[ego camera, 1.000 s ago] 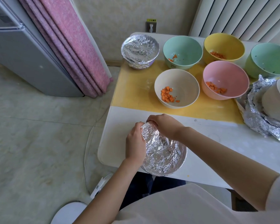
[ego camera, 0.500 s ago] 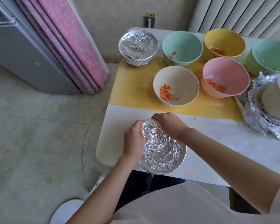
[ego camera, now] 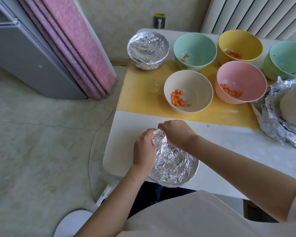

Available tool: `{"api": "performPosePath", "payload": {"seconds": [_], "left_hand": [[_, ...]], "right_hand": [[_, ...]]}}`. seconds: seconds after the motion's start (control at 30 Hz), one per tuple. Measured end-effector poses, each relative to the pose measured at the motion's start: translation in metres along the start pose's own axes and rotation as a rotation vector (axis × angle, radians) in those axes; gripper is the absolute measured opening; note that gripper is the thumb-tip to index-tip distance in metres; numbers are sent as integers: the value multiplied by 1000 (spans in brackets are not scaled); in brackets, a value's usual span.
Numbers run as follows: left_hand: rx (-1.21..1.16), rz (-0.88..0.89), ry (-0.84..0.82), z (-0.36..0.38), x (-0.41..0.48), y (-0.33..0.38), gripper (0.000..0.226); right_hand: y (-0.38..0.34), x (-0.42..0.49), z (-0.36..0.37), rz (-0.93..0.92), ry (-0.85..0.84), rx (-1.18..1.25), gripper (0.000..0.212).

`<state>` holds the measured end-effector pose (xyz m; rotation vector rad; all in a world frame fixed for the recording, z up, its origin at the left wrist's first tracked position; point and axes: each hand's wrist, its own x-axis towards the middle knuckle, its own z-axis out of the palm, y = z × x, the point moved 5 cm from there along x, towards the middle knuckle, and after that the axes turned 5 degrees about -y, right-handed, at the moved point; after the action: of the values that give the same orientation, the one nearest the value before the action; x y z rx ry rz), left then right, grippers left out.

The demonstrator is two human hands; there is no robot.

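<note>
Foil-wrapped bowl (ego camera: 173, 165) stands at the 6 o'clock edge of the white table (ego camera: 229, 151), just in front of the person. Its foil sinks into the inside and is already folded over the rim from about 1 o'clock round to 7 o'clock, crumpled but seated. The left hand (ego camera: 143, 149) is at 9 o'clock of the bowl, with its fingers curled onto the foil at the rim. The right hand (ego camera: 177, 133) comes across at 11 o'clock, and its fingertips pinch the same raised flap. This flap stands up and is not yet pressed down, so I judge that the wrapping of this bowl is nearly finished: only this last part of the rim is left to fold and smooth. On the far side of the table, from left to right, there is 1 finished foil bowl (ego camera: 148, 48) at 11 o'clock, then a cream bowl (ego camera: 189, 93), a teal bowl (ego camera: 195, 48), a pink bowl (ego camera: 241, 81), a yellow bowl (ego camera: 239, 43) and a green bowl (ego camera: 287, 59). All 5 are bare; 4 hold orange carrot pieces (ego camera: 178, 98), and the green one shows only dark specks. At 3 o'clock a white bowl (ego camera: 290, 106) lies on loose foil (ego camera: 277, 132), not wrapped. By my judgement 1 bowl is done, 1 is almost done and 6 are left.
</note>
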<state>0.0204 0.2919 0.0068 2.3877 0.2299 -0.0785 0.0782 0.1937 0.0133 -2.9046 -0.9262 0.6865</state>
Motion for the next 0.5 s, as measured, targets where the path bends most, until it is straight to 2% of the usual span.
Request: {"api": "performPosePath", "payload": {"seconds": [0.13,0.27,0.37,0.5], "left_hand": [[6,-9,0,-1,0,0,36],[32,-5,-24,1,-2,0,33],[36,-13,-28,2,-1,-1,33],[52,-27,-47,2,-8,-4,32]], "right_hand": [[-11,-3,-4,-36,-14,-77,33],[-5,-3,0,3,-18,-18,41],[1,1,4,-10,-29,118,46],[15,-1,9,-20,14,438,26]]}}
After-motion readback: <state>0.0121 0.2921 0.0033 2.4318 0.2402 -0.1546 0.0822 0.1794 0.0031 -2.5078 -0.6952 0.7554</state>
